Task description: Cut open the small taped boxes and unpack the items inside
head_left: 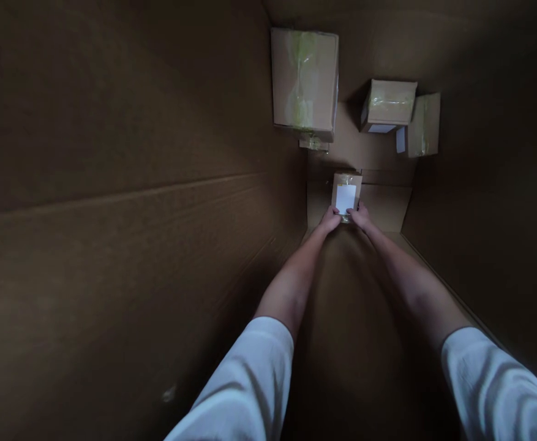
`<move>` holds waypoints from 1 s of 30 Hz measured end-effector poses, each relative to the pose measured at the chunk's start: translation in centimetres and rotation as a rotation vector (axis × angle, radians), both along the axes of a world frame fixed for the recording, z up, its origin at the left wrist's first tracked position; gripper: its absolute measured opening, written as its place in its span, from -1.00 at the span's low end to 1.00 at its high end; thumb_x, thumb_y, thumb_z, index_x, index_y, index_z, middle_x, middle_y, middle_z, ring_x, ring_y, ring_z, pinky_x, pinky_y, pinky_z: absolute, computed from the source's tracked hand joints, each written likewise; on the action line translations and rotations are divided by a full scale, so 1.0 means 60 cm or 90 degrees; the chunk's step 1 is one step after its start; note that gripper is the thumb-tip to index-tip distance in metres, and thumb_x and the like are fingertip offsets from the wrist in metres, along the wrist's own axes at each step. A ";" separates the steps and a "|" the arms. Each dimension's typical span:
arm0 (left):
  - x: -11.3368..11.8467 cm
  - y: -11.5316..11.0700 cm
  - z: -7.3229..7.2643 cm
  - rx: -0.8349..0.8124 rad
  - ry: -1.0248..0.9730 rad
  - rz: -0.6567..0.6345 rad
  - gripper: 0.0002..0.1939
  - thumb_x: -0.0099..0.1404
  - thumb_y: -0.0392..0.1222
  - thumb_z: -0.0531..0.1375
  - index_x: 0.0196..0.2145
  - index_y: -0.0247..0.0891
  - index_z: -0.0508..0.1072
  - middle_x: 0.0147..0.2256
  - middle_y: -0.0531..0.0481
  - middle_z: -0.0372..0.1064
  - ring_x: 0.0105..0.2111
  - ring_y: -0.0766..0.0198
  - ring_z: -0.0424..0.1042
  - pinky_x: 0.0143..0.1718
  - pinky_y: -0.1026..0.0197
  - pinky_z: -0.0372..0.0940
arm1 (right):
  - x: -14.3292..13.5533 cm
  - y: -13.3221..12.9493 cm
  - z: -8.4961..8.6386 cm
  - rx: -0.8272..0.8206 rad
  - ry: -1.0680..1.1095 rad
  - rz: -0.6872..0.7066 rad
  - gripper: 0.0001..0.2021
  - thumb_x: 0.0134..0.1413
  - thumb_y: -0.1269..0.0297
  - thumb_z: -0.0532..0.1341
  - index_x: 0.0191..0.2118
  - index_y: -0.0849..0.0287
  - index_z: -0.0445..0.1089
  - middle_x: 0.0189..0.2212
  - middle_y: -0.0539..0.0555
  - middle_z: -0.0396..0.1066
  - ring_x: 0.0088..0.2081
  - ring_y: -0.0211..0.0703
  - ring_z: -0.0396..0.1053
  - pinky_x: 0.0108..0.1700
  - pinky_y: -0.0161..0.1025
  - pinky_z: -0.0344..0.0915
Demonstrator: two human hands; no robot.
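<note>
Both my arms reach down into a deep, dim cardboard container. Between my hands is a small cardboard box (347,179) with a white label (346,198) on its face and clear tape over its ends. My left hand (330,218) grips its lower left corner, the thumb lying near the label. At the lower right corner my right hand (360,215) grips the same box, its thumb also on the label side. The fingers behind the box are hidden. Whether the box touches the container's floor I cannot tell.
A large taped box (318,86) stands at the far left, with a smaller taped package (313,145) partly under or behind it. Two more boxes, one upright (391,109) and one tilted (425,125), sit at the far right. Tall cardboard walls (112,202) rise on both sides.
</note>
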State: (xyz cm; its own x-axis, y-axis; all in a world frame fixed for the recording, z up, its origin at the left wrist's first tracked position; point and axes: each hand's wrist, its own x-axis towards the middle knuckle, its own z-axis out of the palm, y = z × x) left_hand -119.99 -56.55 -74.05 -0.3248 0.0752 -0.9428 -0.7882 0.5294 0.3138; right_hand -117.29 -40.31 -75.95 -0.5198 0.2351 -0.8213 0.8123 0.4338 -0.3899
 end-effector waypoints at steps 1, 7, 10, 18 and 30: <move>0.003 0.001 0.004 0.000 0.002 0.013 -0.46 0.26 -0.37 0.35 0.18 -0.18 0.47 0.05 -0.09 0.62 0.07 0.03 0.60 0.22 0.01 0.44 | -0.002 -0.001 0.004 0.002 -0.016 -0.025 -0.33 0.14 0.26 0.26 0.39 0.14 0.30 0.16 0.21 0.60 0.12 0.10 0.56 0.30 0.07 0.44; 0.004 0.000 0.049 0.004 0.023 0.045 -0.08 0.28 -0.32 0.35 0.52 -0.26 0.13 0.31 -0.22 0.47 0.27 -0.01 0.50 0.31 0.11 0.35 | -0.017 0.004 0.061 -0.006 -0.065 -0.091 -0.35 0.02 0.30 0.31 0.29 0.18 0.42 0.16 0.24 0.60 0.14 0.14 0.55 0.30 0.07 0.43; -0.012 0.003 0.096 -0.062 0.012 0.013 -0.11 0.24 -0.26 0.37 0.48 -0.29 0.24 0.35 -0.26 0.40 0.33 -0.11 0.44 0.31 0.08 0.35 | -0.027 0.013 0.117 -0.019 -0.052 -0.092 -0.42 -0.01 0.30 0.32 0.20 0.14 0.47 0.13 0.20 0.62 0.12 0.11 0.56 0.28 0.05 0.44; -0.059 0.032 0.317 -0.071 0.171 -0.056 -0.42 0.17 -0.22 0.40 0.18 -0.17 0.56 0.25 -0.19 0.46 0.33 -0.09 0.41 0.35 0.11 0.31 | -0.069 0.039 0.342 -0.021 0.041 -0.108 -0.50 0.05 0.29 0.29 0.15 0.13 0.45 0.11 0.17 0.61 0.05 0.02 0.59 0.12 -0.05 0.53; -0.071 -0.010 0.752 0.032 0.430 -0.169 -0.27 0.23 -0.18 0.34 0.36 -0.01 0.43 0.25 -0.12 0.46 0.34 -0.07 0.42 0.38 0.01 0.29 | -0.006 0.010 0.789 -0.067 0.305 -0.259 -0.54 0.05 0.32 0.26 0.12 0.06 0.45 0.19 0.18 0.57 0.14 0.02 0.56 0.09 -0.07 0.55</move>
